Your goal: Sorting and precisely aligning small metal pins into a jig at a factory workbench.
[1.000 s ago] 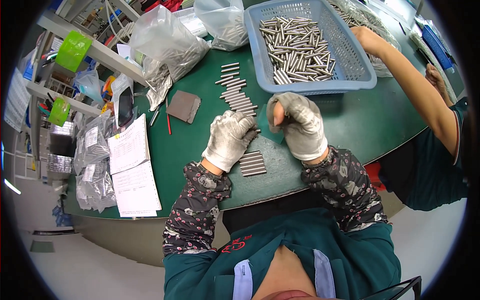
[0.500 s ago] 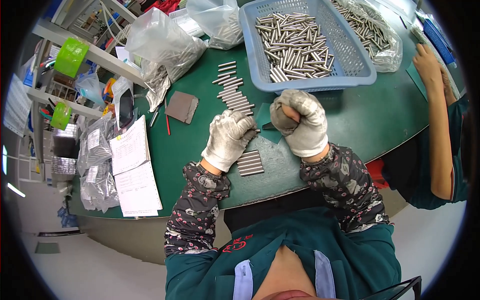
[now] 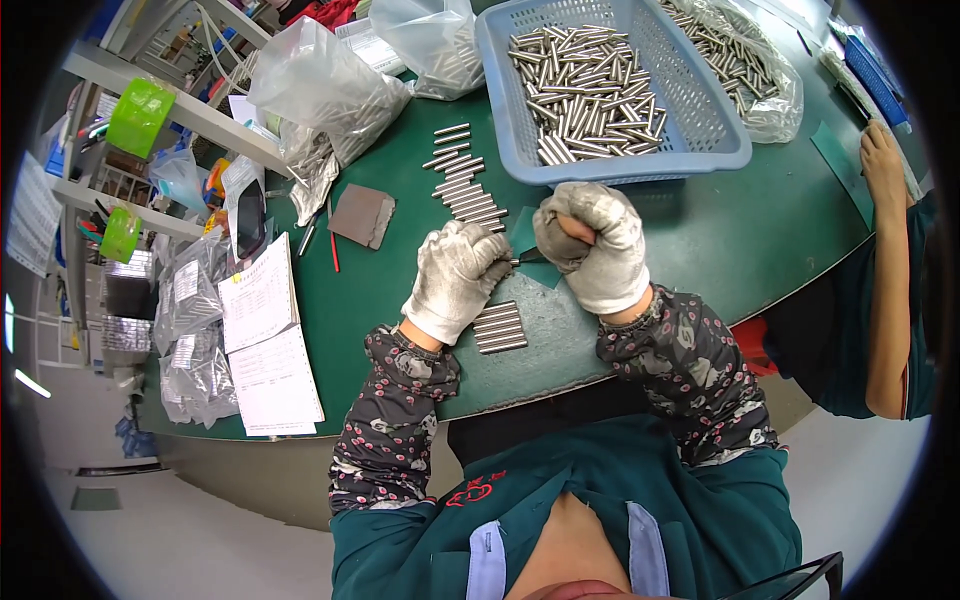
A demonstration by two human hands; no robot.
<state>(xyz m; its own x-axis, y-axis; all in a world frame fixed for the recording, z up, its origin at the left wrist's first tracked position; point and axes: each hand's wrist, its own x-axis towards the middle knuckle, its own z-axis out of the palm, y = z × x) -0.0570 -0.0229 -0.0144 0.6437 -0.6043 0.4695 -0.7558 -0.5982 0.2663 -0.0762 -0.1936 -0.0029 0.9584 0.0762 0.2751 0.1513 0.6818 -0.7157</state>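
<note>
My left hand (image 3: 452,275), in a whitish work glove, is closed around a short metal pin (image 3: 515,262) whose end pokes out at the fingertips. Gloved as well, my right hand (image 3: 600,250) grips a dark, narrow tool (image 3: 531,256); the fist hides most of it. The tool's tip meets or nearly meets the pin's end. Under the tool lies a small teal sheet (image 3: 546,274). Beyond my left hand runs a staggered column of metal pins (image 3: 465,188). Nearer me, a neat block of several pins (image 3: 500,327) rests beside my left wrist.
A blue plastic basket (image 3: 620,172) heaped with pins stands at the back, beside an opened bag of pins (image 3: 770,95). Plastic bags (image 3: 330,90), a brown abrasive sheet (image 3: 362,215), a red pen (image 3: 334,240) and papers (image 3: 270,340) lie leftward. A co-worker's arm (image 3: 890,270) reaches in at right.
My right hand has shifted slightly left, bringing the tool's tip up to the pin's end. My left hand stays in place. The co-worker's hands moved at the far right.
</note>
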